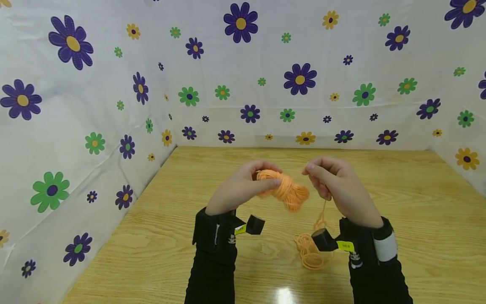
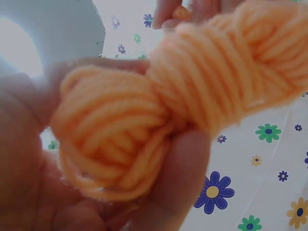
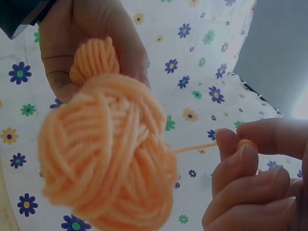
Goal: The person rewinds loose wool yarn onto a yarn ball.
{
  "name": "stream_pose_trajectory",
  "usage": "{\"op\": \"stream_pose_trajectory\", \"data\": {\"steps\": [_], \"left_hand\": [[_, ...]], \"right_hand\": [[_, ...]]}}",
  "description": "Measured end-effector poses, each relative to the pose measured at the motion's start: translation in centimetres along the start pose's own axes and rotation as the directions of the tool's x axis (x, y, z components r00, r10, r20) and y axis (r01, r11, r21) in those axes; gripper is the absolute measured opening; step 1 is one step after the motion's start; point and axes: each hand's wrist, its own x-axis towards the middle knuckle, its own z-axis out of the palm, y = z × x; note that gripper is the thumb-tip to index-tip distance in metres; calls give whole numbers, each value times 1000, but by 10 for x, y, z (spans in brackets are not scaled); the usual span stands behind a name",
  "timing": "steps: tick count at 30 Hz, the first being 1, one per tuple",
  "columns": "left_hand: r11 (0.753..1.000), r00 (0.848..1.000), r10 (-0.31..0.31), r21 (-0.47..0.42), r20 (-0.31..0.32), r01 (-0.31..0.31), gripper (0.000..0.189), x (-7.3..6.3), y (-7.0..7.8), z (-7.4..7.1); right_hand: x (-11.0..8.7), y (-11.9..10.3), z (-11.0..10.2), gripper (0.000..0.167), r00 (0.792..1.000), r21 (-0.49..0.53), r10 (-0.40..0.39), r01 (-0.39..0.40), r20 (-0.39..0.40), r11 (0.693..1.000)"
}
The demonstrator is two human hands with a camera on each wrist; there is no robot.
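Observation:
An orange skein of yarn (image 1: 285,188), wrapped round its middle, is held above the table by my left hand (image 1: 247,183). In the left wrist view the thumb and fingers grip one end of the skein (image 2: 192,77). To its right, my right hand (image 1: 336,181) pinches a strand of the same yarn between thumb and fingers. In the right wrist view that strand (image 3: 195,147) runs from the skein to the pinching fingertips (image 3: 248,151). Below the right hand, loose yarn (image 1: 313,255) hangs down and lies in loops on the table.
The wooden table (image 1: 159,245) stretches out under both hands. A white cloth (image 1: 212,67) with purple, green and yellow flowers forms the back and side walls. Each wrist carries a black strap with a small camera.

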Motion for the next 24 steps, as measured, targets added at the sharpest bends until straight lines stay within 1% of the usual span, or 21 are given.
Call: {"op": "stream_pose_trajectory", "data": {"steps": [3, 5, 7, 10, 13, 15, 19, 21, 24], "left_hand": [[999, 998, 0, 35, -66, 2, 28, 1, -2, 0], [998, 994, 12, 57, -113, -6, 28, 2, -3, -1], [998, 988, 25, 56, -153, -16, 28, 2, -4, -1], [999, 978, 32, 9, -207, -30, 29, 3, -3, 0], [998, 965, 24, -57, -261, -40, 29, 3, -2, 1], [996, 955, 22, -81, -295, -48, 29, 4, -2, 1], [992, 930, 27, -104, -367, -70, 27, 5, 0, 1], [990, 915, 25, -119, -404, -80, 27, 5, 0, 1], [983, 891, 33, -145, -454, -110, 28, 5, 0, 1]], "right_hand": [[-1, -2, 2, 18, 1000, -13, -16, 17, 24, 1000], [-2, -3, 4, 17, 999, -27, -19, 20, 43, 999], [-3, -4, 5, 18, 998, -45, -18, 21, 63, 999], [-4, -5, 8, 21, 996, -77, 14, -7, 84, 997], [-4, -6, 10, 25, 994, -98, 43, -33, 105, 995], [-4, -6, 12, 26, 992, -101, 53, -41, 119, 994], [-5, -7, 14, 28, 989, -117, 61, -45, 136, 992], [-5, -7, 15, 27, 988, -135, 70, -52, 137, 990], [-6, -8, 16, 26, 987, -159, 66, -43, 146, 986]]}}
